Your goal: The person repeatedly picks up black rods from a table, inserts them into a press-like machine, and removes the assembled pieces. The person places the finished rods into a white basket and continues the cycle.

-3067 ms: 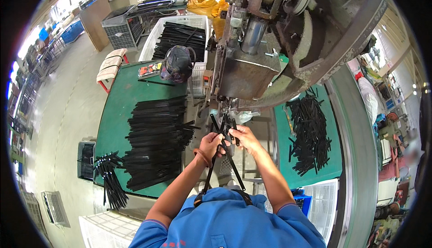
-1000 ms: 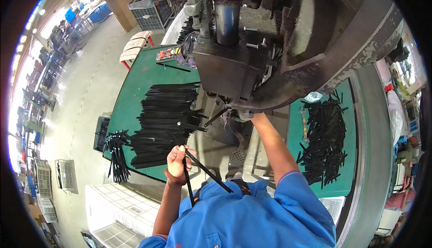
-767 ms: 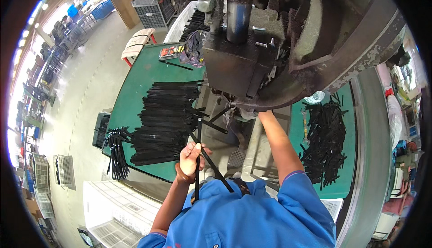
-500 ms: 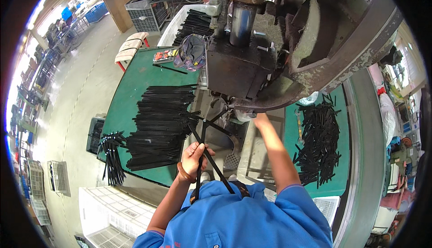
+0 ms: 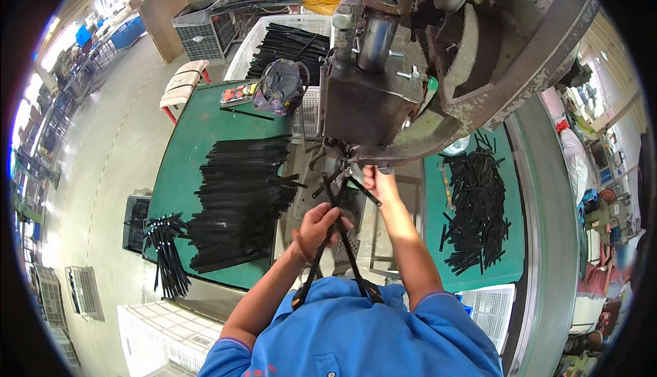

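Note:
My left hand (image 5: 321,226) is closed around a linked set of long black flat bars (image 5: 352,259) that cross each other. Their lower ends reach toward my blue shirt, while the upper ends run under the head of a heavy dark press (image 5: 369,106). Just under the press head, my right hand (image 5: 381,184) has its fingers curled in beside the joint end of the bars. What it pinches there is hidden. A shorter black bar (image 5: 365,192) slants down beside its fingers.
Left, a green table (image 5: 185,127) bears a wide stack of long black bars (image 5: 236,202) and a joined bundle (image 5: 170,260). On the right lie short black strips (image 5: 479,206) and a wrench (image 5: 447,189). White crates (image 5: 164,336) stand near me; a cloth bag (image 5: 279,88) lies behind.
My left hand has moved right and up, carrying the crossed bars closer to the press. My right hand has drawn slightly left and its fingers now show below the press head.

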`<act>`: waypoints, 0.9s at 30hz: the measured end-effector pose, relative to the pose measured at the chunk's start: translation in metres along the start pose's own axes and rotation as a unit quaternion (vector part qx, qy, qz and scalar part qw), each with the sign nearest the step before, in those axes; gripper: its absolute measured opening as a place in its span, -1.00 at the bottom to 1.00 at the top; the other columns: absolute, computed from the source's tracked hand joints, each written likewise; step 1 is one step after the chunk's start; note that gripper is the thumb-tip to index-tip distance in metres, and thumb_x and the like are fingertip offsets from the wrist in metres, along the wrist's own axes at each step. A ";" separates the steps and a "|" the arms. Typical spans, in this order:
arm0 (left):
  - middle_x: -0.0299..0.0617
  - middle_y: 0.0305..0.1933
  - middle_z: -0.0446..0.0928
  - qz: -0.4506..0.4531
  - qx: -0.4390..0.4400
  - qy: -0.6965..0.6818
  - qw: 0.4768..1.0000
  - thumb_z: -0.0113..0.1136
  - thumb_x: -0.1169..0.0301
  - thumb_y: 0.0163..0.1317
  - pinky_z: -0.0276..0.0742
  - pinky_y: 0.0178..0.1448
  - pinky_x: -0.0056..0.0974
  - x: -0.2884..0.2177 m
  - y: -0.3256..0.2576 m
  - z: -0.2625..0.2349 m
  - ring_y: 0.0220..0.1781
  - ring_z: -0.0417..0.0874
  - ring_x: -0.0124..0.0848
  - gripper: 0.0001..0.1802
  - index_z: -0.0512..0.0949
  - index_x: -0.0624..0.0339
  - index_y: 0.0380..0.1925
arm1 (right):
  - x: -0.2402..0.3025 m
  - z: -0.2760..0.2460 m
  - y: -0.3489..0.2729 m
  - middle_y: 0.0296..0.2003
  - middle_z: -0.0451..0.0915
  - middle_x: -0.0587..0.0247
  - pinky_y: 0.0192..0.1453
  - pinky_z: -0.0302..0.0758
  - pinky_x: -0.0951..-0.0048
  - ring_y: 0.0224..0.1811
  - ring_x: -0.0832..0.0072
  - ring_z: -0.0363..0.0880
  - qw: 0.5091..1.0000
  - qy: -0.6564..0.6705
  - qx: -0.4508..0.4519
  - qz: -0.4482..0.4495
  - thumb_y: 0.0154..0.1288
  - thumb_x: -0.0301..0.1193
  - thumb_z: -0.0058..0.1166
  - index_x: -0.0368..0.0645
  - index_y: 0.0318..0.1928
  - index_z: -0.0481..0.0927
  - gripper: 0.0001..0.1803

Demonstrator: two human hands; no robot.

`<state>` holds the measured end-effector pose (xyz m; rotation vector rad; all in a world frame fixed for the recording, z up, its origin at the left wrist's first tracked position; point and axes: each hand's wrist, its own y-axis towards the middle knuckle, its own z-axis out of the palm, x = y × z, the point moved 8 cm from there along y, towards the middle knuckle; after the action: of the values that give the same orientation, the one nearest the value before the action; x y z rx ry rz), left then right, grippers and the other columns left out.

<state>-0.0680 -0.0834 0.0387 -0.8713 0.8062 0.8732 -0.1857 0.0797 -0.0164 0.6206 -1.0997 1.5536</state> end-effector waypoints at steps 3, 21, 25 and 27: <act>-0.13 -0.39 0.60 0.022 0.022 0.001 1.000 -0.11 0.33 0.37 0.22 -0.72 -0.48 0.005 0.025 0.006 -0.75 0.38 -0.57 -0.79 0.40 0.27 -0.27 | 0.028 -0.020 -0.060 -0.64 0.35 0.46 -0.64 0.20 0.63 -0.69 0.69 0.24 0.995 -0.047 -0.076 -0.053 0.36 -0.15 -0.09 -0.07 -0.41 0.43 -0.70; -0.10 -0.30 0.61 -0.069 0.061 -0.002 0.996 -0.05 0.32 0.35 0.35 -0.64 -0.47 0.042 0.049 0.000 -0.62 0.47 -0.55 -0.78 0.43 0.25 -0.18 | -0.064 0.008 -0.173 -0.75 0.29 0.47 -0.72 0.10 0.64 -0.78 0.73 0.15 0.987 -0.157 0.016 -0.012 0.40 -0.32 -0.11 -0.11 -0.33 0.49 -0.81; -0.07 -0.26 0.61 -0.056 0.056 -0.018 0.997 -0.08 0.34 0.36 0.37 -0.62 -0.46 0.042 0.045 -0.001 -0.60 0.47 -0.56 -0.76 0.44 0.29 -0.16 | -0.054 0.015 -0.176 -0.75 0.31 0.46 -0.71 0.12 0.64 -0.78 0.73 0.16 0.985 -0.172 0.004 -0.012 0.40 -0.32 -0.09 -0.11 -0.35 0.49 -0.80; -0.07 -0.26 0.61 -0.049 0.044 -0.015 0.998 -0.07 0.34 0.36 0.36 -0.62 -0.46 0.037 0.048 0.001 -0.59 0.47 -0.55 -0.76 0.44 0.30 -0.15 | -0.051 0.014 -0.175 -0.75 0.31 0.45 -0.71 0.13 0.64 -0.78 0.72 0.16 0.986 -0.168 0.012 -0.011 0.40 -0.32 -0.09 -0.12 -0.37 0.50 -0.79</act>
<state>-0.0947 -0.0542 -0.0075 -0.8106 0.7637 0.7581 -0.0081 0.0419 0.0028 0.9330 -1.3182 1.4777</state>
